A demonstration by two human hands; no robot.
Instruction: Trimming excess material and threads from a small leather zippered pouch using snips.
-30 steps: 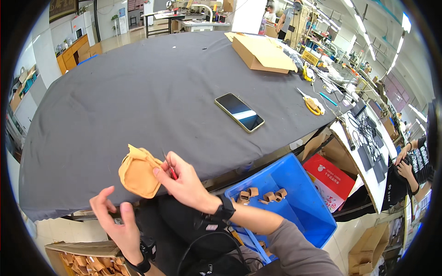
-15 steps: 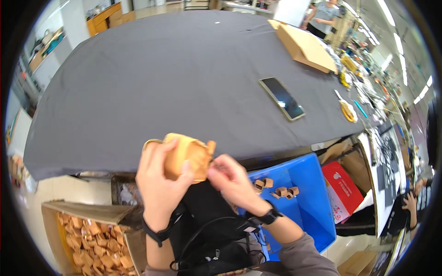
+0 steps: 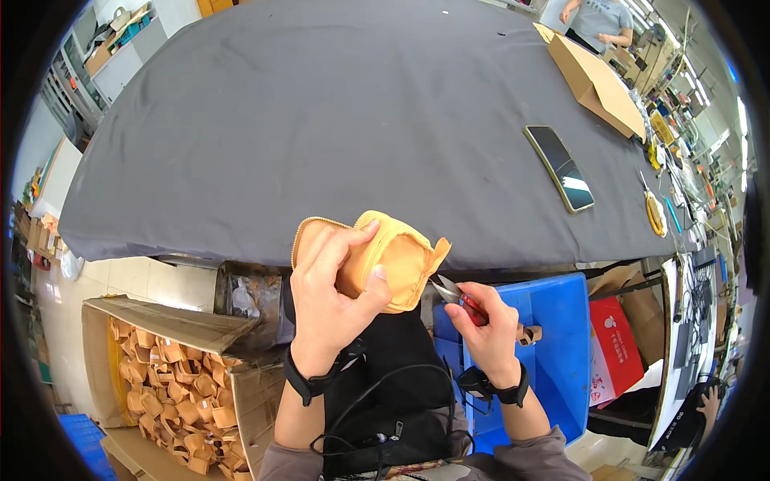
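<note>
A small yellow zippered pouch (image 3: 395, 271) is gripped in my left hand (image 3: 330, 298), thumb on its near face and fingers over the back. Its open, wrinkled mouth faces right, with a loose flap of fabric sticking out at the right edge. A brassy zipper edge (image 3: 311, 221) curves behind my fingers. Just right of the pouch, my right hand (image 3: 496, 341) holds a small pair of red-handled snips (image 3: 475, 311). Their pointed metal blades are spread and aim up-left at the pouch's right edge, close to it; whether they touch, I cannot tell.
Ahead stretches a table (image 3: 241, 128) under dark grey cloth, bearing a phone (image 3: 559, 168), a cardboard box (image 3: 595, 84) and orange-handled scissors (image 3: 654, 210). A carton (image 3: 100, 353) of tan pieces stands lower left. A blue bin (image 3: 561, 353) sits at right, beside a red box (image 3: 616, 341). Other people are at the right.
The snips' blades now show in my right hand, which has moved away from the pouch's edge. The view has shifted, so the table items appear farther right.
</note>
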